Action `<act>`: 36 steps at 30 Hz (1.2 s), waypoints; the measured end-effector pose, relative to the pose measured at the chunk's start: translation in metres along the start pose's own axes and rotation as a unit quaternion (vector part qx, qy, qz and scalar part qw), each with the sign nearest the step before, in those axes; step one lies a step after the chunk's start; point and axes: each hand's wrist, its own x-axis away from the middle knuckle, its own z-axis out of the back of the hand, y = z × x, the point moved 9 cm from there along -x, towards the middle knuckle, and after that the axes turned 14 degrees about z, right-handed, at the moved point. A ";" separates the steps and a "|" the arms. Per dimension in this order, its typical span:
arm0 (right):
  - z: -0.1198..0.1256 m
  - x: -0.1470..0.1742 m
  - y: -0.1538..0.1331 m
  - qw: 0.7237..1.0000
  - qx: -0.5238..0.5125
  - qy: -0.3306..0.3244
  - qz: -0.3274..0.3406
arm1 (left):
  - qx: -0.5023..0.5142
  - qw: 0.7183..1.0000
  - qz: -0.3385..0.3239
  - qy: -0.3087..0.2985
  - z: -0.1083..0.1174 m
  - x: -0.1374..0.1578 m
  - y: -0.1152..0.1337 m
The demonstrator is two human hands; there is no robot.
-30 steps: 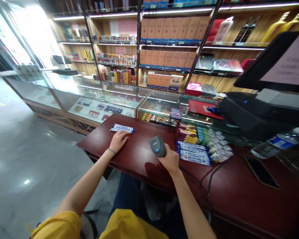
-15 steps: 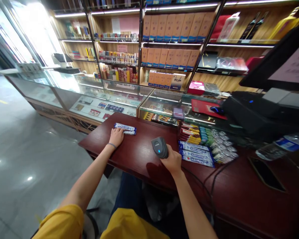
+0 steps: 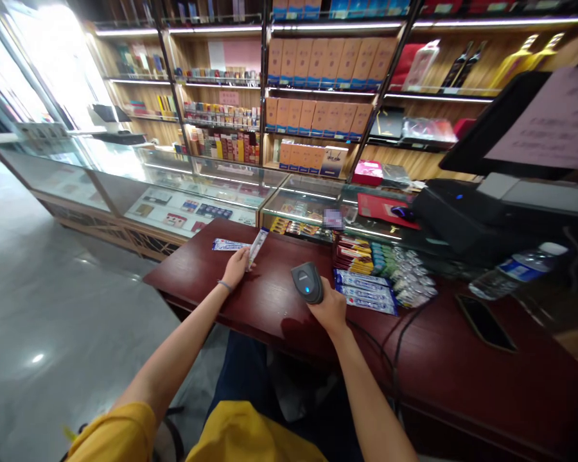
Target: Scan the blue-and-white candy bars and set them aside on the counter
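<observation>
My left hand (image 3: pixel 236 266) pinches a long blue-and-white packet (image 3: pixel 258 248) by its bottom end. It tilts up, pointing away from me. My right hand (image 3: pixel 330 308) is wrapped around the scanner (image 3: pixel 307 282), just right of the packet.

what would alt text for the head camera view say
A person at a dark red counter lifts a blue-and-white snack packet with the left hand and grips a grey barcode scanner in the right hand. A second packet lies flat beside it; glass display cases stand behind.
</observation>
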 end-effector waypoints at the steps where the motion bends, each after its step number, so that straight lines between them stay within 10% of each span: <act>1: 0.002 0.001 0.002 1.000 0.001 -0.003 -0.001 | 0.043 0.998 0.029 -0.033 -0.016 0.002 -0.002; 6: 0.014 0.011 0.014 1.000 0.011 -0.018 -0.011 | 0.166 0.970 0.073 -0.163 -0.087 0.017 0.001; 12: 0.029 0.025 0.032 0.997 0.006 -0.069 -0.039 | 0.114 0.978 0.020 -0.174 -0.126 0.027 0.002; 22: 0.026 0.034 0.026 0.990 -0.002 -0.138 0.001 | -0.035 0.990 -0.021 -0.138 -0.125 0.034 0.008; 36: 0.050 0.055 0.057 0.998 0.031 -0.060 -0.020 | 0.064 0.984 -0.009 -0.167 -0.135 0.029 0.006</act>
